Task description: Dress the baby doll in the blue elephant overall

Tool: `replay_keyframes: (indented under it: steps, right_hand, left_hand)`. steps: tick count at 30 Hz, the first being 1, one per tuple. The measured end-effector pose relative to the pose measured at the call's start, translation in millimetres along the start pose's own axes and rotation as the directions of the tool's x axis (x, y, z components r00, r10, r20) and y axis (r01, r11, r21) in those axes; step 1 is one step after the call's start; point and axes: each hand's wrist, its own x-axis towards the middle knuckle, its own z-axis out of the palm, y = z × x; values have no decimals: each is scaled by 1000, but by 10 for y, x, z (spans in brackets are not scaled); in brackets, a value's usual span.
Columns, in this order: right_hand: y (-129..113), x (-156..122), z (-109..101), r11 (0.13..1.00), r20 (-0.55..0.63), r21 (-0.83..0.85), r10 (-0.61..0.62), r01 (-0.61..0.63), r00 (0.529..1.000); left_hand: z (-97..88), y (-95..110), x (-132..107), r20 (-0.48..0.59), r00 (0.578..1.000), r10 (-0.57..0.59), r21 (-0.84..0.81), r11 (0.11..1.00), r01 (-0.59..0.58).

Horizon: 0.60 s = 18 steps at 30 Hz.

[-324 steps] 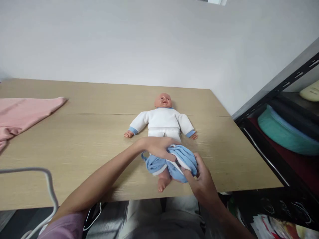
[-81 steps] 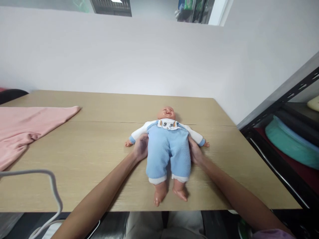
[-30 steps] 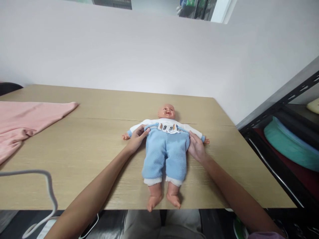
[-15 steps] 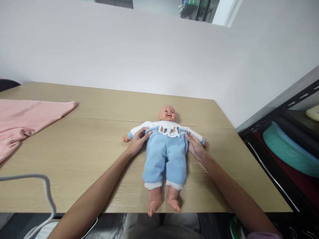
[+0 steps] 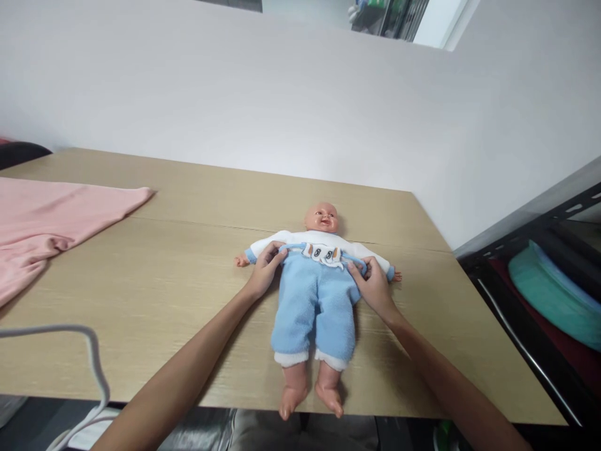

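Note:
A baby doll (image 5: 322,218) lies on its back on the wooden table (image 5: 164,288), head away from me, bare feet at the near edge. It wears a white top and light blue fleece overalls (image 5: 314,307) with a small animal-face bib. My left hand (image 5: 263,273) pinches the blue strap at the doll's right shoulder. On the other side, my right hand (image 5: 370,283) is closed on the second blue strap. Both hands rest against the doll's sides.
A pink cloth (image 5: 51,216) lies on the table's left part. A white clothes hanger (image 5: 89,357) sticks over the near left edge. A black metal shelf (image 5: 535,250) with a teal cushion (image 5: 554,294) stands to the right. A white wall runs behind the table.
The blue overalls, bunched at the doll's legs earlier, now cover it up to the chest. In the last second my hands have closed on the shoulder straps.

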Motion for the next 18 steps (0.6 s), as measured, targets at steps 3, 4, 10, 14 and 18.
replay_keyframes:
  steps: [3, 4, 10, 14, 18]
  right_hand:
    - [-299, 228, 78, 992, -134, -71, -115, 106, 984]
    - [-424, 328, 128, 983, -132, -86, -172, 162, 976]
    - [-1047, 1016, 873, 839, 399, -158, -428, 521, 811]
    - [-1127, 1405, 1619, 800, 830, -33, -312, 599, 462]
    - [-1047, 1468, 2103, 756, 932, 54, -273, 652, 239]
  left_hand:
    - [32, -19, -16, -78, 997, 29, -25, 999, -31]
    - [40, -31, -21, -97, 994, 41, -29, 999, -44]
    - [64, -102, -80, -166, 979, 117, 44, 993, -111]
    - [80, -82, -134, -170, 961, 217, 150, 970, -193]
    - [94, -31, -160, -182, 944, 276, 254, 940, -226]
